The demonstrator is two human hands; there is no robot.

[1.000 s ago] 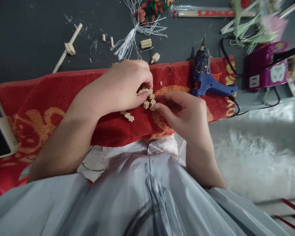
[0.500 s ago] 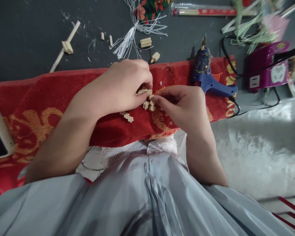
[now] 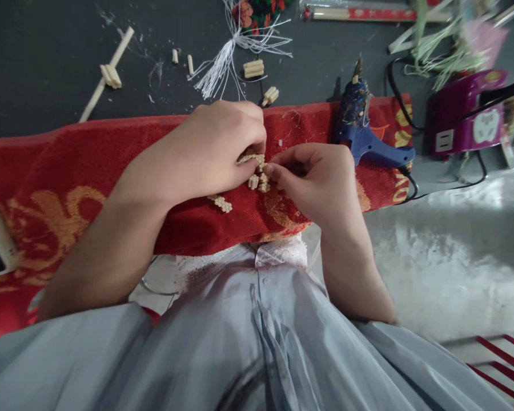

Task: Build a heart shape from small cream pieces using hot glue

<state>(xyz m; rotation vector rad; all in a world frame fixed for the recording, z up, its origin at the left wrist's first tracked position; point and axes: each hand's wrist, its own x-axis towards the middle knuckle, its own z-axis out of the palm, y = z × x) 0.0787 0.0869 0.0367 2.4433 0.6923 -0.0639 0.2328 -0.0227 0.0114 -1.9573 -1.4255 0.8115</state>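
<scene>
My left hand (image 3: 205, 154) clamped thumb-and-finger on the pale piece (image 3: 257, 157), my right hand (image 3: 325, 180) pinched together against its four o'clock edge, loose strip (image 3: 223, 204) at seven, glue gun (image 3: 376, 149) at three.

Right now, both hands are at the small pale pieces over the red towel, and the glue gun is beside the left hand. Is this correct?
No: the head view shows the glue gun beside the right hand, not the left hand. Both hands are at the small pale pieces over the red towel.
</scene>
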